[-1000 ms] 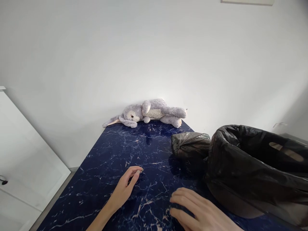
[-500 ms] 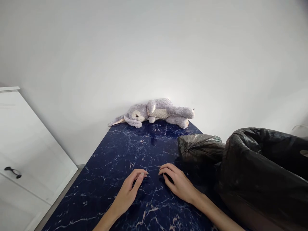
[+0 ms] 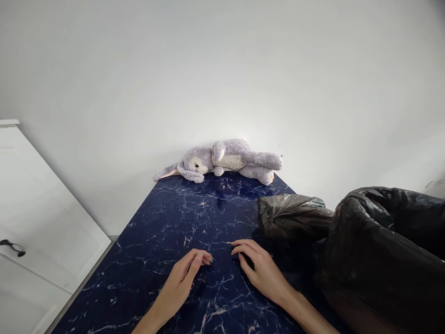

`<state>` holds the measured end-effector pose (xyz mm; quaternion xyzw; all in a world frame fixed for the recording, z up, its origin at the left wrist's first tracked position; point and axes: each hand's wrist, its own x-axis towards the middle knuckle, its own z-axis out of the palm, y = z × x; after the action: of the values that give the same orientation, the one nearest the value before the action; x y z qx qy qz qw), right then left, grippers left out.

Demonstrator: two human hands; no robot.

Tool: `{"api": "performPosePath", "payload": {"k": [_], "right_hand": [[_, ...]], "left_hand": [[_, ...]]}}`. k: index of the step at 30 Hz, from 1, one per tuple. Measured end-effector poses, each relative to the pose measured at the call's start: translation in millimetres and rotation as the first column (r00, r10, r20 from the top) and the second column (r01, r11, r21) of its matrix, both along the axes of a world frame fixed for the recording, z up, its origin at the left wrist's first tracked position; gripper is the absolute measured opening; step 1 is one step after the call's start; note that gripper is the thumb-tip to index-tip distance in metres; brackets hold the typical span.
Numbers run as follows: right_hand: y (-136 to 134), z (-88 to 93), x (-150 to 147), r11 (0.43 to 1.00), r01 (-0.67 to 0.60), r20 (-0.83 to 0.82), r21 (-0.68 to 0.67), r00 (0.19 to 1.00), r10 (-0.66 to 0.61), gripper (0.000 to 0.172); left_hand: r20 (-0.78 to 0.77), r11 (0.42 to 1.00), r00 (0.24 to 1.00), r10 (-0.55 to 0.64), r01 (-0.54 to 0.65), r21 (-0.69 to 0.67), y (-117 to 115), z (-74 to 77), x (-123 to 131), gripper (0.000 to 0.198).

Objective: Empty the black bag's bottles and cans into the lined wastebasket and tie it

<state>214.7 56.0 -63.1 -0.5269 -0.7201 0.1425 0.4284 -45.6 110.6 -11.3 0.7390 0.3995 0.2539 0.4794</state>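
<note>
My left hand (image 3: 184,273) hovers over or rests on the dark blue marbled table (image 3: 174,218), holding nothing, its fingers loosely curved and pointing inward. Opposite it, my right hand (image 3: 259,266) is also free, with thumb and fingers apart. A gap of bare tabletop separates the two. Just to the right of my right hand lies the gathered, knotted end of a black plastic bag (image 3: 292,215). Beside that, a wide-mouthed bin lined with a black bag (image 3: 375,260) fills the right side.
At the table's far edge a grey-lilac plush bunny (image 3: 229,160) lies on its side against the white wall (image 3: 222,69). A white cabinet (image 3: 45,208) with a black handle (image 3: 13,247) stands to the left.
The view has shifted slightly, so the cabinet sits further left and the bin further right. My hands have drawn a little farther apart; the bunny and bags look the same.
</note>
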Motion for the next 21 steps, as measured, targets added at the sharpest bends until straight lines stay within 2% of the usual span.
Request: {"api": "performPosePath", "payload": {"k": [9, 21], "right_hand": [[3.1, -8.4, 3.3, 0.999, 0.023, -0.025, -0.024, 0.999, -0.024, 0.025], [3.4, -11.5, 3.9, 0.999, 0.034, -0.035, -0.034, 0.999, -0.035, 0.023]], "left_hand": [[0.006, 1.0, 1.0, -0.016, 0.016, -0.016, 1.9, -8.2, -2.7, 0.05], [0.011, 1.0, 0.999, -0.031, 0.031, -0.004, -0.1, -5.5, -1.9, 0.051]]}}
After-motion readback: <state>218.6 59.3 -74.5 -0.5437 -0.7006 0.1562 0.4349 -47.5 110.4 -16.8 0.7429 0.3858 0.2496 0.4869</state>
